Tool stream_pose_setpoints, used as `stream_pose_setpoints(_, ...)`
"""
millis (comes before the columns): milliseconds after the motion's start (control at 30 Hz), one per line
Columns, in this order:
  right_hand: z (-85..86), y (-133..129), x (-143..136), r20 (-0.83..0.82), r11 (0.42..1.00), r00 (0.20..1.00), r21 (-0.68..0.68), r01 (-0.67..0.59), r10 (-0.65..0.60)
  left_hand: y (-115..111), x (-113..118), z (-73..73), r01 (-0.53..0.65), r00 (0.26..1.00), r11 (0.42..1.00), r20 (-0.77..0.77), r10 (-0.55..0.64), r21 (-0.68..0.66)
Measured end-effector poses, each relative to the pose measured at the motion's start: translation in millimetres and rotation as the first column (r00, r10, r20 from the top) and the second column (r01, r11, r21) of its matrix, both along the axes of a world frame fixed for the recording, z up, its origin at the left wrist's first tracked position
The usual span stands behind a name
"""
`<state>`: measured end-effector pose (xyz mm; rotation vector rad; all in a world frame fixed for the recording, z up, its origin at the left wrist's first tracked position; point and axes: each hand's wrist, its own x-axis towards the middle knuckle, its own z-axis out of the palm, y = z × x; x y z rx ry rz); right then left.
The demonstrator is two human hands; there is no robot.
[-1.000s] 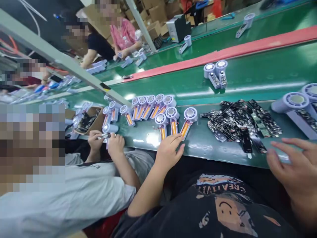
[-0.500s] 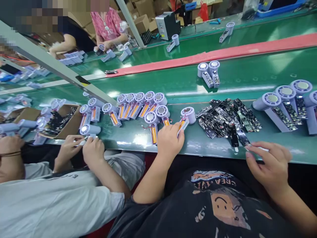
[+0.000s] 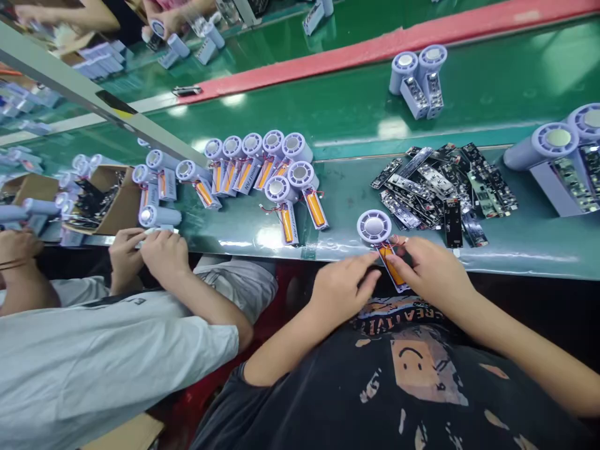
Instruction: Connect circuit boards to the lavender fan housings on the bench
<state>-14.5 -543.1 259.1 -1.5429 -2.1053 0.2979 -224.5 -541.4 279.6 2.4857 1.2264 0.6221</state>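
While the right hand (image 3: pixel 435 269) is grasping a boardless fan (image 3: pixel 374 226), the left hand (image 3: pixel 340 287) is touching it, hold unclear. Other boardless fans (image 3: pixel 287 222) are lying left of the grip; loose boards (image 3: pixel 435 187) and fitted fans (image 3: pixel 557 139), right.

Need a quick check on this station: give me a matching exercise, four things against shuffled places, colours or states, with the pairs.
1. Nearest fan
2. Circuit boards
3. Long divider strip
4. Co-worker's shirt

A. Red
B. Pale grey
C. Between left hand and right hand
D. In a loose heap

Pairs: 1-C, 2-D, 3-A, 4-B
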Motion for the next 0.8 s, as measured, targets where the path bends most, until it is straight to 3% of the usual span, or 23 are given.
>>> stream_pose_setpoints(100, 1.9, 2.6, -0.6, -0.080, 0.999, 0.997, 0.035, 0.005, -0.003, 14.3, 1.4, -6.4, -0.099, 0.995, 0.992, 0.030, 0.097, 0.076)
stream_pose_setpoints(300, 7.3, 4.9, -0.6, -0.250, 0.977, 0.950, 0.151, -0.150, 0.184, 29.1, 14.2, -12.9, -0.092, 0.986, 0.994, 0.143, 0.083, 0.055)
stream_pose_setpoints(400, 3.6, 5.2, 0.2, -0.256, 0.970, 0.941, 0.153, -0.187, 0.222, 30.3, 15.7, -13.4, -0.101, 0.977, 0.995, 0.189, 0.102, -0.015)
stream_pose_setpoints(567, -0.1, 6.7, 2.1, -0.244, 0.989, 0.966, 0.140, -0.054, 0.088, 29.2, 18.0, -16.9, -0.083, 0.955, 0.990, 0.275, 0.112, -0.115)
stream_pose_setpoints(800, 6.1, 5.4, -0.2, -0.090, 0.982, 0.987, 0.146, -0.120, 0.134, 25.3, 22.8, -21.6, 0.015, 0.936, 0.996, 0.352, 0.017, -0.087)
